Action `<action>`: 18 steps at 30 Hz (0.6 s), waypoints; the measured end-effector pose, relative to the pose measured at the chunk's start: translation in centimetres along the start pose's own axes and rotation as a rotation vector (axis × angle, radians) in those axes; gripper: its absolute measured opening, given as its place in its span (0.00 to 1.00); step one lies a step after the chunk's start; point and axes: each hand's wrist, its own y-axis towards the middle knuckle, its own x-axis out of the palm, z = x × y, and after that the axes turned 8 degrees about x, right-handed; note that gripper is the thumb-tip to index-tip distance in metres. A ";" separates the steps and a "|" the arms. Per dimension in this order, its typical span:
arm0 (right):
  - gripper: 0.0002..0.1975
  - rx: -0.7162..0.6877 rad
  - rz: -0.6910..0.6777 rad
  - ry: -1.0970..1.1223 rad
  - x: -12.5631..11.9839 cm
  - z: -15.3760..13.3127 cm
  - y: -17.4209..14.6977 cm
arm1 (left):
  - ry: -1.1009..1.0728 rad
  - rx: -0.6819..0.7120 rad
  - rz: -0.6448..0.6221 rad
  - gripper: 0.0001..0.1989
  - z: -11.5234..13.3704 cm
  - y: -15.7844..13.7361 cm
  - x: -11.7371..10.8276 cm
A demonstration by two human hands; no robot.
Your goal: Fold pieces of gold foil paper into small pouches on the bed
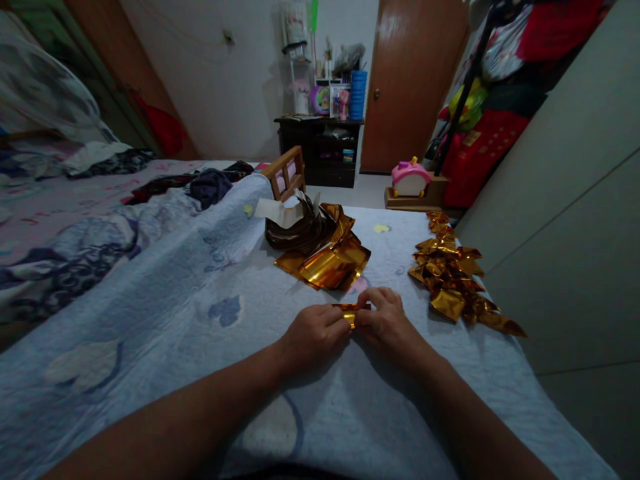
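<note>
Between my two hands is a small folded piece of gold foil paper [349, 319], low over the blue bed cover. My left hand [316, 337] is closed on its left end, fingers curled inward. On the right end, my right hand [383, 323] pinches the foil with thumb and fingers, which hide part of it. Just beyond my hands lies a stack of gold foil sheets [335, 263], some fanned out, with dark and whitish sheets behind. To the right is a pile of folded gold foil pieces [450, 273].
A patterned blue cover [260, 293] spreads under everything. Clothes [210, 187] lie on the bed at left. Behind stand a wooden frame [287, 172], a dark shelf [320, 150] and a pink toy [410, 179]. A pale cabinet [565, 233] borders the right side.
</note>
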 end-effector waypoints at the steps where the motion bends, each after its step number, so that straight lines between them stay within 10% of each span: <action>1: 0.05 0.000 0.013 -0.009 0.2 0.1 0.1 | 0.002 -0.001 -0.008 0.14 -0.1 0.0 -0.1; 18: 0.05 0.017 -0.045 0.180 0.6 1.2 0.3 | 0.036 -0.109 -0.095 0.08 -0.9 -1.1 -1.5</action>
